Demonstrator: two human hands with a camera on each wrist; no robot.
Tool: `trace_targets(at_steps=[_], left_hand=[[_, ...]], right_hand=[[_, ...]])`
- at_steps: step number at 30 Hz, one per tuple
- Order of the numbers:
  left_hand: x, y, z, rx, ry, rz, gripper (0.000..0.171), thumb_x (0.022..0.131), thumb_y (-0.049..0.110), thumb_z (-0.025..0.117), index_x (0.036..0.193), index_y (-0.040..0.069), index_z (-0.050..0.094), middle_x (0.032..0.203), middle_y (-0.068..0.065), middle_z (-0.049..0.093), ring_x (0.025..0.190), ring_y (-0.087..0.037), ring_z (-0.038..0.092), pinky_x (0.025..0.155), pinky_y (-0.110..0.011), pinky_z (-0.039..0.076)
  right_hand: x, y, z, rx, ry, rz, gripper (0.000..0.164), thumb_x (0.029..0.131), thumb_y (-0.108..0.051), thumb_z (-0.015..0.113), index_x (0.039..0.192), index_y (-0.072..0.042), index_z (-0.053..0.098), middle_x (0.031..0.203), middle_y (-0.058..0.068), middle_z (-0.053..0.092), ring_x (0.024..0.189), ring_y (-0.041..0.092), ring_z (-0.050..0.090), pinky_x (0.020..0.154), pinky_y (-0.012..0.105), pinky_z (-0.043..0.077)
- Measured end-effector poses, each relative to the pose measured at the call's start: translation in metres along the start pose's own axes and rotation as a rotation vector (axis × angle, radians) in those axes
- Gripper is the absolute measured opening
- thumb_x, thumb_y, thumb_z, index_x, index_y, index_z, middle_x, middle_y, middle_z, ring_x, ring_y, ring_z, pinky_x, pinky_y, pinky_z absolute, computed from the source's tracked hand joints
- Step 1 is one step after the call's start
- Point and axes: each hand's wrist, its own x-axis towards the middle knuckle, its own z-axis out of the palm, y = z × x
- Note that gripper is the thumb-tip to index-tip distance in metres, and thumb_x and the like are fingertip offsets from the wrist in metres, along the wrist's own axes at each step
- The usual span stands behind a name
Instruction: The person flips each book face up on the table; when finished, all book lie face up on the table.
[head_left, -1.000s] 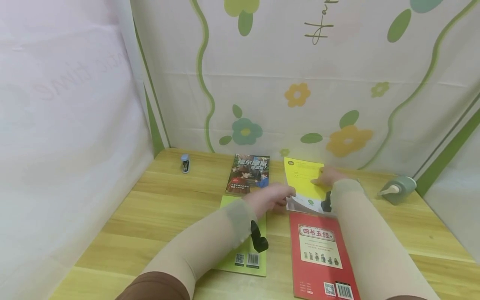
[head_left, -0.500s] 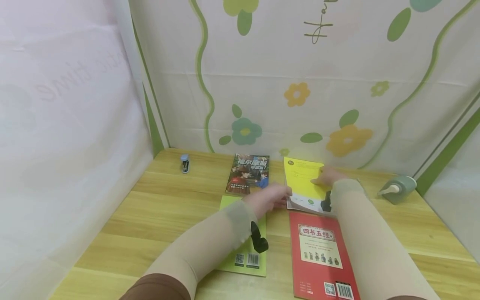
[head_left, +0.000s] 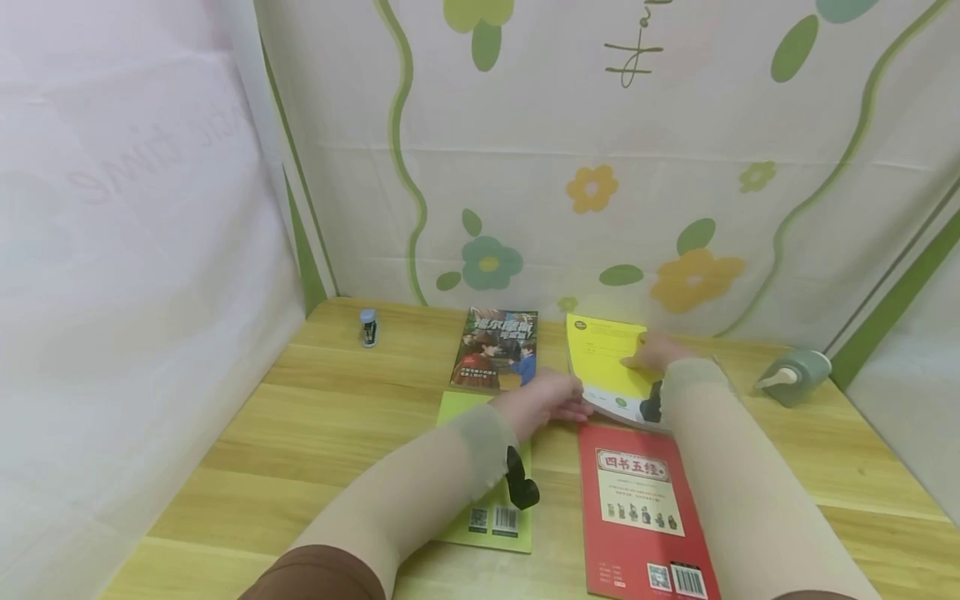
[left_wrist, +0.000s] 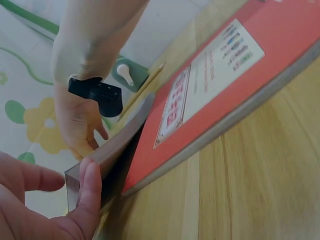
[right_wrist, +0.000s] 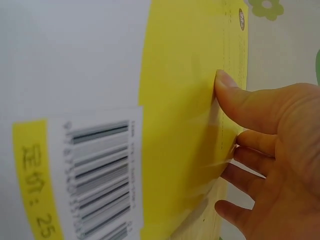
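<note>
A yellow-and-white book (head_left: 607,358) lies at the back of the table, its near edge bent up a little. My right hand (head_left: 654,352) holds its right edge; in the right wrist view, the thumb (right_wrist: 240,97) presses the yellow cover and the fingers reach behind the edge. At the near left corner is my left hand (head_left: 547,398). The left wrist view shows its thumb and fingers on either side of that corner, with a finger (left_wrist: 90,185) against the page edges. Just nearer lies a red book (head_left: 637,575), apart from my fingers.
A lime-green book (head_left: 495,500) lies partly under my left forearm. Behind it is a dark comic-style book (head_left: 495,346). A small blue-capped bottle (head_left: 369,327) stands back left, and a grey-green bottle (head_left: 798,375) lies on its side at right. Fabric walls border the table.
My left hand has shifted slightly, its fingers now reaching lower at the book's near left corner. The book's near edge has risen a little. My right hand stays in place.
</note>
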Motion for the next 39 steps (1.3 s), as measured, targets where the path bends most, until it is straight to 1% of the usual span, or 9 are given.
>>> trace_targets(at_steps=[3,5,8,11,15,22,27,34,39], left_hand=[[0.0,-0.001,0.0,0.091,0.007,0.0,0.006,0.089,-0.003,0.063,0.092,-0.008,0.063,0.075,-0.019,0.068,0.065,-0.025,0.07,0.062,-0.032,0.061],[-0.001,-0.001,0.001,0.146,0.016,0.003,0.005,0.088,-0.003,0.065,0.088,-0.008,0.064,0.072,-0.018,0.069,0.063,-0.025,0.069,0.062,-0.032,0.061],[-0.002,-0.001,0.001,0.189,0.039,0.012,0.003,0.086,-0.005,0.065,0.086,-0.008,0.064,0.069,-0.018,0.068,0.062,-0.025,0.07,0.063,-0.034,0.061],[-0.002,-0.001,0.002,0.207,0.063,0.022,0.003,0.083,-0.009,0.065,0.085,-0.007,0.063,0.067,-0.017,0.068,0.059,-0.024,0.069,0.063,-0.034,0.061],[0.0,-0.002,0.003,0.216,0.079,0.031,0.006,0.082,-0.009,0.066,0.082,-0.004,0.064,0.065,-0.015,0.067,0.049,-0.017,0.061,0.055,-0.029,0.059],[0.004,-0.002,0.001,0.248,0.118,0.035,0.008,0.08,-0.009,0.069,0.077,-0.002,0.066,0.064,-0.013,0.067,0.045,-0.013,0.054,0.041,-0.019,0.048],[0.004,-0.001,0.0,0.263,0.122,0.044,0.007,0.08,-0.008,0.07,0.078,-0.002,0.067,0.064,-0.012,0.067,0.045,-0.012,0.053,0.04,-0.017,0.045],[0.0,0.001,0.0,0.277,0.116,0.069,0.009,0.079,-0.008,0.07,0.076,-0.001,0.068,0.064,-0.01,0.066,0.046,-0.011,0.05,0.041,-0.017,0.044],[-0.002,0.002,-0.001,0.287,0.118,0.072,0.01,0.079,-0.008,0.07,0.074,0.0,0.068,0.064,-0.011,0.066,0.046,-0.011,0.049,0.041,-0.016,0.043]], right_hand=[[0.004,0.002,-0.001,0.028,-0.003,0.001,0.101,0.082,-0.049,0.075,0.151,0.005,0.026,0.151,0.033,0.028,0.13,0.05,0.035,0.107,0.068,0.026],[0.008,0.004,-0.001,0.012,-0.001,-0.03,0.103,0.081,-0.049,0.075,0.15,0.008,0.026,0.15,0.035,0.028,0.13,0.052,0.034,0.108,0.067,0.026],[0.014,0.008,-0.003,-0.004,0.01,-0.074,0.102,0.08,-0.048,0.077,0.147,0.012,0.028,0.148,0.036,0.029,0.13,0.052,0.035,0.109,0.066,0.027],[0.016,0.011,-0.005,-0.004,0.012,-0.117,0.1,0.082,-0.045,0.074,0.146,0.016,0.025,0.148,0.04,0.026,0.132,0.056,0.03,0.11,0.066,0.023],[0.017,0.014,-0.008,0.096,-0.011,-0.131,0.096,0.089,-0.037,0.068,0.15,0.013,0.015,0.153,0.037,0.015,0.139,0.056,0.013,0.112,0.068,0.014],[0.018,0.017,-0.01,0.29,0.003,-0.154,0.079,0.098,-0.031,0.056,0.153,0.006,0.014,0.156,0.032,0.016,0.139,0.054,0.019,0.111,0.066,0.021],[0.019,0.017,-0.011,0.479,0.009,-0.167,0.075,0.1,-0.021,0.053,0.153,0.007,0.008,0.157,0.033,0.01,0.141,0.053,0.015,0.115,0.061,0.019],[0.013,0.014,-0.013,0.637,0.048,-0.206,0.068,0.102,-0.014,0.048,0.153,0.007,0.009,0.159,0.028,0.001,0.144,0.049,0.0,0.117,0.06,0.005],[0.01,0.015,-0.014,0.738,0.017,-0.218,0.066,0.103,-0.013,0.045,0.154,0.002,0.006,0.161,0.023,-0.004,0.144,0.049,-0.002,0.117,0.059,0.007]])
